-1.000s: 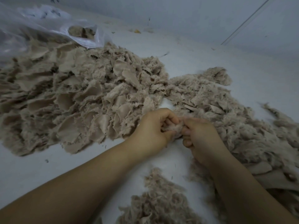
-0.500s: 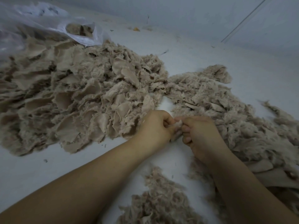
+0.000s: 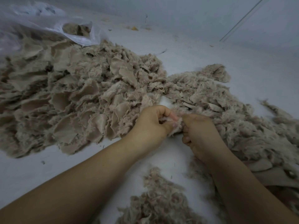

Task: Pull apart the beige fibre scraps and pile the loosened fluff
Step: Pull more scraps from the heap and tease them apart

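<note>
A small beige fibre scrap (image 3: 176,126) is held between both hands at the middle of the view. My left hand (image 3: 152,125) pinches its left side with thumb and curled fingers. My right hand (image 3: 199,135) grips its right side, fingers curled under. A large heap of flat beige scraps (image 3: 77,97) spreads to the left. A looser, fluffier mass (image 3: 226,113) lies to the right, behind and beside my right hand. A smaller pile of loosened fluff (image 3: 158,201) sits near the bottom, between my forearms.
A clear plastic bag (image 3: 48,28) holding more scraps lies at the back left. The work surface (image 3: 186,50) is pale grey-white, with small specks of debris. A wall with a thin line (image 3: 242,18) rises at the back.
My hands have shifted slightly and worked the scrap; it now shows as a frayed tuft between the fingertips. The piles have not moved.
</note>
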